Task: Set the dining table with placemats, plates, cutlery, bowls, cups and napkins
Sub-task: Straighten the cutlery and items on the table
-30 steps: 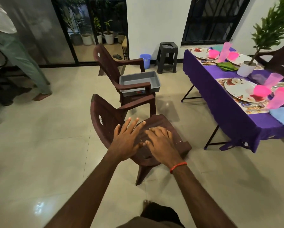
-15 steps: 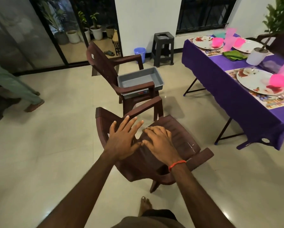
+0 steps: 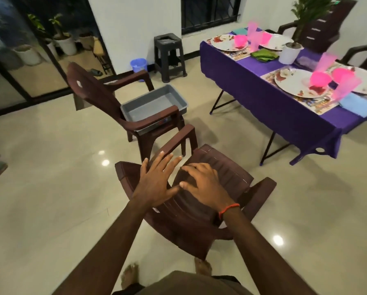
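Worktop (image 3: 263, 99): purple-clothed, at 2 o'clock.
On cloth: patterned placemats (image 3: 317, 105), green napkin (image 3: 263, 55), blue napkin (image 3: 356, 105), white plant pot (image 3: 290, 53).
On placemats: floral plates (image 3: 293, 81), pink bowls (image 3: 319, 78), pink cups (image 3: 346, 86).

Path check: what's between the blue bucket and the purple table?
A black stool, between blue bucket and purple table, by the wall; head view.

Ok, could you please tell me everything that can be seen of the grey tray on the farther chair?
The grey tray is a shallow rectangular tub that looks like plastic, with low sloping walls and a turned-out rim. The part of its inside that shows holds nothing. It lies flat on the seat of the farther brown chair, between the armrests, with its far corner reaching past the seat toward the table. The chair's nearer armrest hides part of its near wall. Only the chair touches it.
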